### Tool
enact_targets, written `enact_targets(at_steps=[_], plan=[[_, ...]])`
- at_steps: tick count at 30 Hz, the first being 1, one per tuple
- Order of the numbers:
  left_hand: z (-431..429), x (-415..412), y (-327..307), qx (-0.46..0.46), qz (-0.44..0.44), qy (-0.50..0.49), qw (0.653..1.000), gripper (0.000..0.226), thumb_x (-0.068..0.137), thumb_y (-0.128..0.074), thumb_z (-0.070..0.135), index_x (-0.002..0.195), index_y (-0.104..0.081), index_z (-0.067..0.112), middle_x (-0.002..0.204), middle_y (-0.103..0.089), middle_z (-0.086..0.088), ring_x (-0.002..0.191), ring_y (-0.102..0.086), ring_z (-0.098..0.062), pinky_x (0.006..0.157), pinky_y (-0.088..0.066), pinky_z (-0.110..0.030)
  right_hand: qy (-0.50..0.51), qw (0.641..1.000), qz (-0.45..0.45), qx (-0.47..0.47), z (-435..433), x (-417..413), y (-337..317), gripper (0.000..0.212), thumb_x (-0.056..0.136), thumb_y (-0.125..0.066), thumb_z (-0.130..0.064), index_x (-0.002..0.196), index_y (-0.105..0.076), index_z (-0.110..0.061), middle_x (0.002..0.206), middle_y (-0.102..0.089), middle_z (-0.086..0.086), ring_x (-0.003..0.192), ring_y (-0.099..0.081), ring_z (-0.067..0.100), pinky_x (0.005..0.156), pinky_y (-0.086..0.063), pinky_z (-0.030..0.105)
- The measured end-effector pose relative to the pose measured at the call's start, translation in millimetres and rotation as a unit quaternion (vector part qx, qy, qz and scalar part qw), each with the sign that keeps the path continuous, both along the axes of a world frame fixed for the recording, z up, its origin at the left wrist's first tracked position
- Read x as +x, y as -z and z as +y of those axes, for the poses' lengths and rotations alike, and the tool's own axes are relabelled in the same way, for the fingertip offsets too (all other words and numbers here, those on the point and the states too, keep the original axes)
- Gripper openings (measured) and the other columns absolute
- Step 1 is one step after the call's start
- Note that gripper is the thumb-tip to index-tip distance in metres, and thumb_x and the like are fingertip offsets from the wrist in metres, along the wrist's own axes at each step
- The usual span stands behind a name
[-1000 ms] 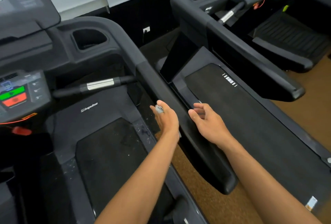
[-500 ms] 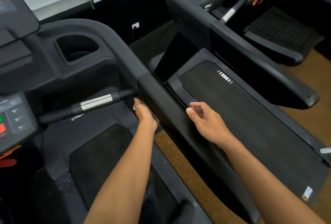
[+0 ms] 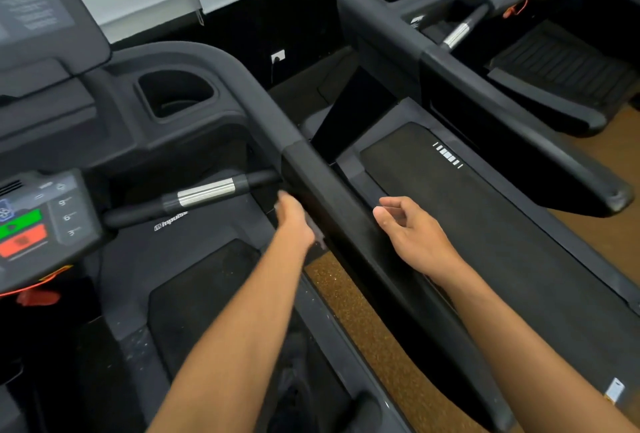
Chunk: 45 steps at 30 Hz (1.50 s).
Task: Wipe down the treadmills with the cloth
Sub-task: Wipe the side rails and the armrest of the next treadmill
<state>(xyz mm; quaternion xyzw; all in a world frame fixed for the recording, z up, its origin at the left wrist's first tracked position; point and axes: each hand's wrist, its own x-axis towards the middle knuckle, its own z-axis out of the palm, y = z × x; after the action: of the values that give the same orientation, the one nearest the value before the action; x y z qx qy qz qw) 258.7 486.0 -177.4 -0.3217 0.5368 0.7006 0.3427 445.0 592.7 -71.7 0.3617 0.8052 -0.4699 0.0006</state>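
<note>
My left hand presses a pale grey cloth against the inner side of the near treadmill's right side rail. Only a small edge of the cloth shows under my palm. The hand sits just below where the chrome-banded grip bar meets the rail. My right hand hovers over the outer side of the same rail, fingers loosely curled and holding nothing. A second treadmill stands to the right.
The near console with green and red buttons is at the left, with a cup holder behind it. The near belt lies below my left arm. Brown floor shows between the machines. A wall socket is at the back.
My left hand slid forward along the rail's inner side with the cloth, towards the grip bar. My right hand stayed beside the rail. The view shifted slightly.
</note>
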Motion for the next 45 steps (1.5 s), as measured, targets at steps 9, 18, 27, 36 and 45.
enact_targets(at_steps=[9, 18, 27, 36, 45], plan=[[5, 74, -55, -0.050, 0.159, 0.029, 0.986, 0.080, 0.095, -0.029, 0.076, 0.165, -0.017, 0.039, 0.172, -0.021, 0.012, 0.154, -0.030, -0.013, 0.129, -0.021, -0.044, -0.011, 1.000, 0.009, 0.008, 5, 41, 1, 0.044, 0.102, -0.053, -0.051, 0.139, -0.058, -0.027, 0.129, -0.065, -0.014, 0.115, -0.060, 0.003, 0.096, -0.044, 0.023], [-45, 281, -88, -0.063, 0.078, 0.229, 0.968, 0.035, 0.106, -0.039, 0.057, 0.123, -0.057, 0.032, 0.110, -0.064, 0.019, 0.101, -0.063, -0.003, 0.102, -0.048, -0.033, -0.029, 0.999, 0.039, 0.012, 4, 72, -15, 0.027, 0.099, -0.056, -0.054, 0.116, -0.069, -0.037, 0.120, -0.068, -0.018, 0.114, -0.062, 0.002, 0.102, -0.051, 0.034], [-56, 289, -163, 0.015, 0.185, 0.298, 0.936, 0.055, 0.098, -0.057, 0.059, 0.116, -0.071, 0.009, 0.106, -0.081, -0.013, 0.105, -0.077, -0.021, 0.091, -0.058, -0.030, -0.166, 0.928, 0.174, -0.286, 6, 153, -36, 0.080, 0.079, -0.078, -0.062, 0.145, -0.055, -0.023, 0.146, -0.060, -0.003, 0.136, -0.055, 0.015, 0.115, -0.043, 0.047], [6, 297, -154, 0.001, 0.217, 0.438, 0.873, 0.037, 0.097, -0.065, 0.055, 0.108, -0.077, 0.022, 0.096, -0.083, 0.001, 0.092, -0.079, -0.010, 0.084, -0.063, -0.031, -0.025, 0.880, 0.164, -0.444, 35, 212, -19, 0.038, 0.101, -0.061, -0.020, 0.136, -0.063, -0.008, 0.136, -0.063, 0.027, 0.125, -0.062, 0.041, 0.108, -0.048, 0.052], [14, 254, -113, -0.137, 0.428, 0.439, 0.778, 0.041, 0.094, -0.064, 0.054, 0.131, -0.062, 0.036, 0.120, -0.064, 0.019, 0.111, -0.062, 0.001, 0.099, -0.055, -0.030, 0.230, 0.959, -0.053, -0.159, 77, 195, -18, 0.032, 0.107, -0.049, -0.040, 0.107, -0.066, -0.012, 0.110, -0.070, 0.011, 0.103, -0.064, 0.027, 0.100, -0.049, 0.048]])
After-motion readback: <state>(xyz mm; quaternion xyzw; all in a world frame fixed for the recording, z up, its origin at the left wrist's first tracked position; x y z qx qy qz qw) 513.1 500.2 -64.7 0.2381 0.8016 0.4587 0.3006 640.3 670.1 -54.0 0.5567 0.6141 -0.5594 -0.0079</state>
